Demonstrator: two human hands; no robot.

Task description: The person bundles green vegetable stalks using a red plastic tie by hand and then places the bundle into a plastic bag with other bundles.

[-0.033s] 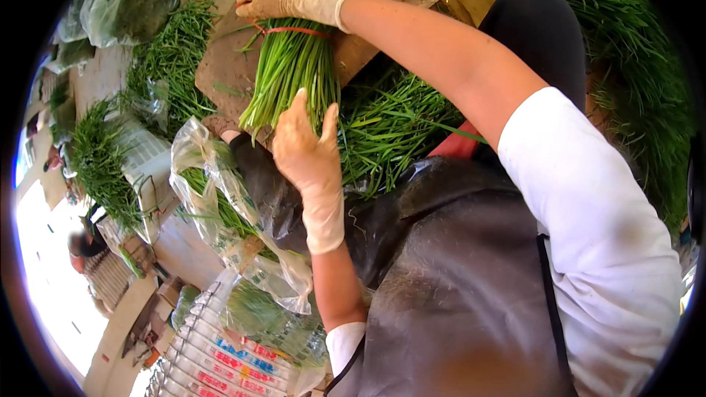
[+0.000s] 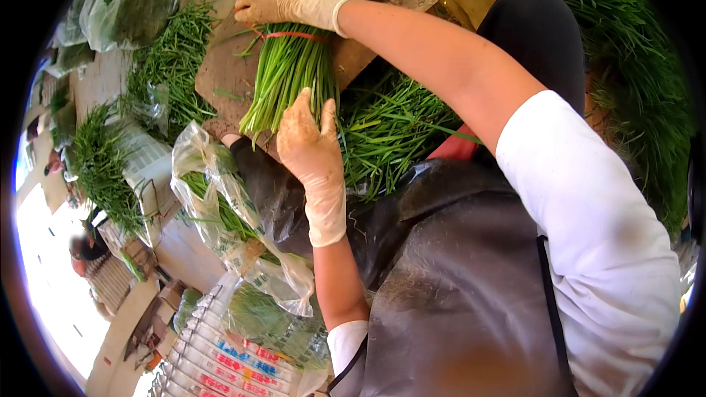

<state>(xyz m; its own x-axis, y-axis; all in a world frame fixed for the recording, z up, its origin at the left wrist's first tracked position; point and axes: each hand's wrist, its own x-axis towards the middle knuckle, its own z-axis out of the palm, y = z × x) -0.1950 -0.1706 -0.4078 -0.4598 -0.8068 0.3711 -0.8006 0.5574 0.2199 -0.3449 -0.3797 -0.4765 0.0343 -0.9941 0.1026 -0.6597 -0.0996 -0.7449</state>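
A thick bundle of garlic chives [image 2: 290, 77] lies on a brown board [image 2: 228, 66], its pale cut ends toward me. Around its middle runs a red tie [image 2: 298, 34]. My right hand [image 2: 276, 4], in a thin cream glove, reaches across the top of the bundle with its fingers closed at the tie's left end; the fingertips are partly hidden. My left hand [image 2: 312, 143], gloved likewise, rests at the cut ends, fingers and thumb stretched apart.
Loose chives [image 2: 397, 125] lie beside my lap, and a large heap [image 2: 625, 88] is at the far right. A clear plastic bag [image 2: 220, 191] sits by my left forearm. Further left are a filled bag [image 2: 129, 7], more greens [image 2: 107, 169] and a person [image 2: 88, 246].
My left hand has shifted very slightly to the right along the cut ends. My right hand and the bundle look almost the same.
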